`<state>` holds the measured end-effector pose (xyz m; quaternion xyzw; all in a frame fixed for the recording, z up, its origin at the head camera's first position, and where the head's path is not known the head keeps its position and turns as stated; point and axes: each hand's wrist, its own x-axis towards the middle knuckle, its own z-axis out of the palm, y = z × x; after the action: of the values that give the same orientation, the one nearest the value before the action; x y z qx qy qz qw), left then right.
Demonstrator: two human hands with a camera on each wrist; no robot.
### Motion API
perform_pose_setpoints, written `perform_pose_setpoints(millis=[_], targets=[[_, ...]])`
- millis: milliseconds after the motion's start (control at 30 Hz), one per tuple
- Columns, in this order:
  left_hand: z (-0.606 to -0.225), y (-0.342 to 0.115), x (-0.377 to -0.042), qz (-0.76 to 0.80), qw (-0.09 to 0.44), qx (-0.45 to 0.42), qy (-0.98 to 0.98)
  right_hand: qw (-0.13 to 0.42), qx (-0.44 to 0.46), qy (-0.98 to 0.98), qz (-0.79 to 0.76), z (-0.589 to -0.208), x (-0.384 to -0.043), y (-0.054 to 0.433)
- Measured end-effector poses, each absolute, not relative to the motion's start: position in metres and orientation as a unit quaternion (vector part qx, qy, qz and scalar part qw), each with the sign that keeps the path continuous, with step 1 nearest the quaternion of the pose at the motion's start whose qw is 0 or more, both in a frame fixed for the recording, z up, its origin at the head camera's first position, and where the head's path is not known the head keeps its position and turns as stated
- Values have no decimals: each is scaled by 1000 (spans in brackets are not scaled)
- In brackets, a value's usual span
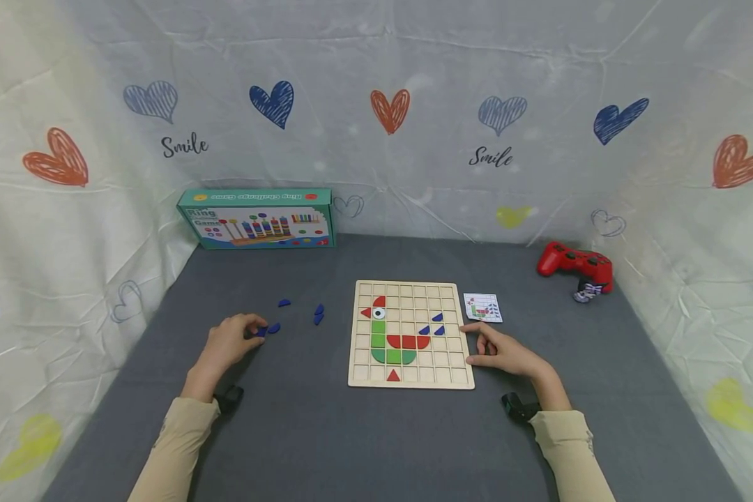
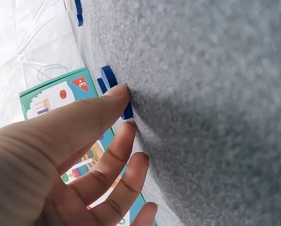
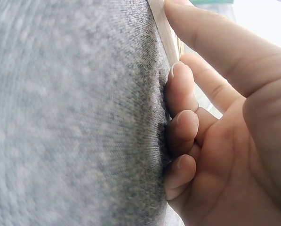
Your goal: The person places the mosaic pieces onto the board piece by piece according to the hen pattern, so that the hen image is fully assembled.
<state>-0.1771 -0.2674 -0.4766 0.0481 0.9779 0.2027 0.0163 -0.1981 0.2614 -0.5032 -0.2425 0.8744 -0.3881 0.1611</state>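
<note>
My left hand (image 1: 226,341) is low over the table at the left, its thumb and index fingertips on either side of a small blue piece (image 2: 127,111), pinching it. Right beside those fingertips lies a blue half-round piece (image 1: 274,328). My right hand (image 1: 505,352) rests at the right edge of a wooden grid board (image 1: 439,366). Its index finger and thumb touch that edge, spread apart, while the other fingers curl in toward the table. On the board, red, green and blue pieces and a round eye piece form a bird-like figure, with a red triangle (image 1: 393,376) below.
More blue pieces (image 1: 318,309) lie between the left hand and the board. A small picture card (image 1: 482,307) is by the board's upper right corner. A green game box (image 1: 257,219) stands at the back left; a red game controller (image 1: 574,261) and a small dark figure (image 1: 586,291) sit back right.
</note>
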Motion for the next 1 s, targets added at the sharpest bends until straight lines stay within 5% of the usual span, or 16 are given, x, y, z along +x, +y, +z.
perform_pose_setpoints(millis=[267,1000], targets=[[-474,-267,-176,195,19,52,979,161,-240,876,-386,-502,-198,261],[-477,-239,-176,199,-74,56,976,166,-239,875,-387,-502,-199,262]])
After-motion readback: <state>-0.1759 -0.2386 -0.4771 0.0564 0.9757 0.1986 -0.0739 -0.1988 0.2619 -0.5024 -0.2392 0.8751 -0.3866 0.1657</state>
